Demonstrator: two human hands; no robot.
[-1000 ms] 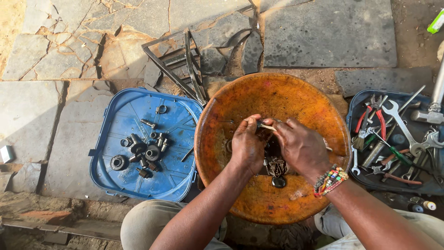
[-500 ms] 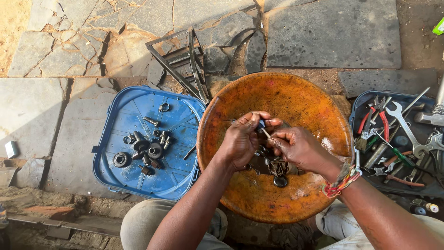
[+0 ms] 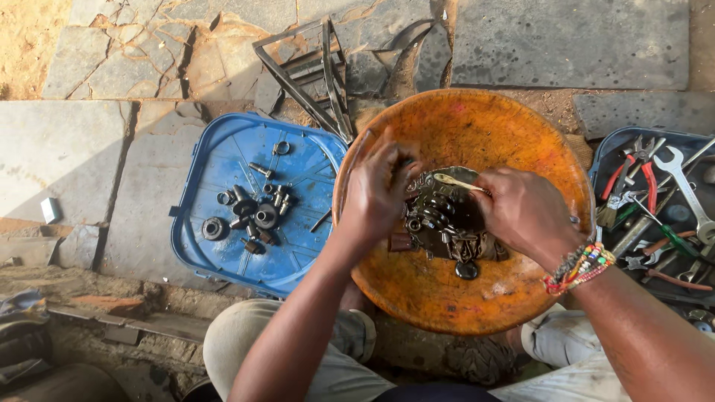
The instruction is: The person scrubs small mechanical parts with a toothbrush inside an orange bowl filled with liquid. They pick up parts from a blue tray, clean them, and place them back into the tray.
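A dark, oily cluster of metal parts point(image 3: 445, 223), bearings and rings among them, lies in the middle of a wide orange basin point(image 3: 462, 298) that rests on the ground between the person's knees. The right hand point(image 3: 525, 212) is closed around a thin pale stick point(image 3: 456, 181), whose tip reaches out over the top of the pile. The left hand point(image 3: 380, 190) sits at the left edge of the same pile with its fingers curled tight over something small; what it grips is hidden by the fingers. A band of coloured beads point(image 3: 581, 266) circles the right wrist. Just to the left of the basin, touching its rim, lies a blue plastic lid point(image 3: 223, 246) turned hollow side up, holding a loose group of black bushings and nuts point(image 3: 253, 212), a bolt and a single ring near its far edge. To the right of the basin a dark tray point(image 3: 607, 149) is crowded with tools: an open-ended spanner point(image 3: 689, 190), red-handled pliers point(image 3: 633, 175) and screwdrivers. Beyond the basin a bent metal frame point(image 3: 313, 82) lies on cracked grey stone slabs point(image 3: 566, 45), with sandy earth at the far left corner.
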